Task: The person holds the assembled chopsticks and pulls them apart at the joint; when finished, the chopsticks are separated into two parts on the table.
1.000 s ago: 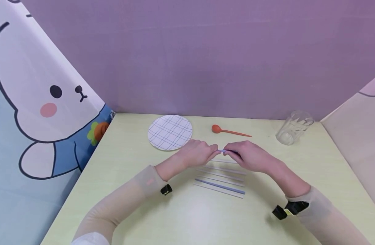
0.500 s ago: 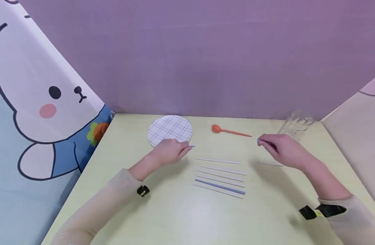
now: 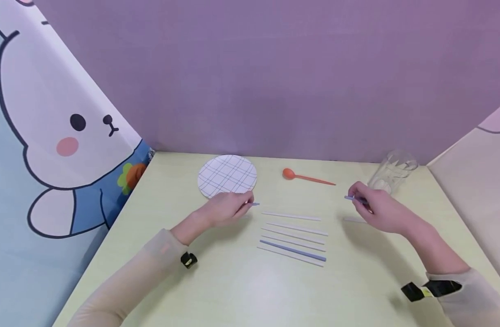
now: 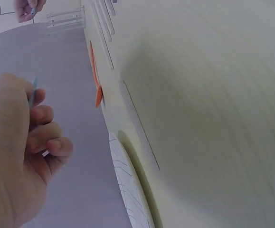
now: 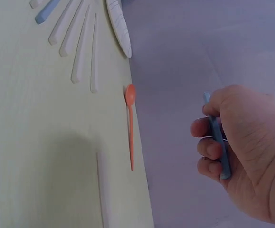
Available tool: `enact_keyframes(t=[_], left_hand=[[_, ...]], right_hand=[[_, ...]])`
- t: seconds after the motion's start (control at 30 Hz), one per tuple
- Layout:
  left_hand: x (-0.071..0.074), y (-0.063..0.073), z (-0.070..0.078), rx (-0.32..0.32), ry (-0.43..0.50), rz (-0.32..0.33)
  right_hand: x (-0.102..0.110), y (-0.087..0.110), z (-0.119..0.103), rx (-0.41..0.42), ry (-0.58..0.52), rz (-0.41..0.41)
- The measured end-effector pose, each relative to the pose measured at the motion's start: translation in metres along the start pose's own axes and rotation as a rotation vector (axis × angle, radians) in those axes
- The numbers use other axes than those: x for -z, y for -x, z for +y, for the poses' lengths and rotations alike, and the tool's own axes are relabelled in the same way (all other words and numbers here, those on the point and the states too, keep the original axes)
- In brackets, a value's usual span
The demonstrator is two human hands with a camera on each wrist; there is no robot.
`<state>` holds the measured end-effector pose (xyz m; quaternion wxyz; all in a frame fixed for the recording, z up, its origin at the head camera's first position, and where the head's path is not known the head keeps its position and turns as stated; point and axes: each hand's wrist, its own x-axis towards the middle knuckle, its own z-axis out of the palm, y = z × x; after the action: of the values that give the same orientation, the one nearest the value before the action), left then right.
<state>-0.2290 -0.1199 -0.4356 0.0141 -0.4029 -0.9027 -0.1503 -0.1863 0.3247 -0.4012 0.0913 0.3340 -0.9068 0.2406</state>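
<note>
Head view: nearest, well on the near side of the orange spoon [image 3: 303,177], lies a row of pale sticks [image 3: 297,229] with one blue stick [image 3: 292,250] among them; nearer than the spoon and to its right, the right hand [image 3: 376,206] is raised above the table [image 3: 250,295], fingers curled, pinching a short blue rod [image 5: 217,134], with a lone pale stick [image 5: 102,190] lying below; nearer than the spoon and to its left, the left hand [image 3: 228,209] pinches a slim blue piece [image 4: 33,92], fingers bent, another pale stick [image 4: 139,122] lying below; left of the spoon sits a checked plate [image 3: 229,175]; right of it, a clear glass [image 3: 398,165]; behind the spoon rises a purple wall [image 3: 282,81].
</note>
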Motion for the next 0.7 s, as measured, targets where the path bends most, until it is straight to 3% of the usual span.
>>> enact_keyframes(t=[0.27, 0.57, 0.7], left_hand=[[-0.004, 0.013, -0.006, -0.031, 0.029, 0.01], [-0.003, 0.022, -0.009, -0.026, 0.089, -0.13], [-0.008, 0.024, -0.008, -0.005, 0.096, -0.152]], right_hand=[[-0.013, 0.012, 0.012, 0.037, 0.019, -0.008], [-0.028, 0.025, 0.023, 0.005, 0.046, -0.05], [-0.034, 0.032, 0.026, -0.032, 0.034, -0.085]])
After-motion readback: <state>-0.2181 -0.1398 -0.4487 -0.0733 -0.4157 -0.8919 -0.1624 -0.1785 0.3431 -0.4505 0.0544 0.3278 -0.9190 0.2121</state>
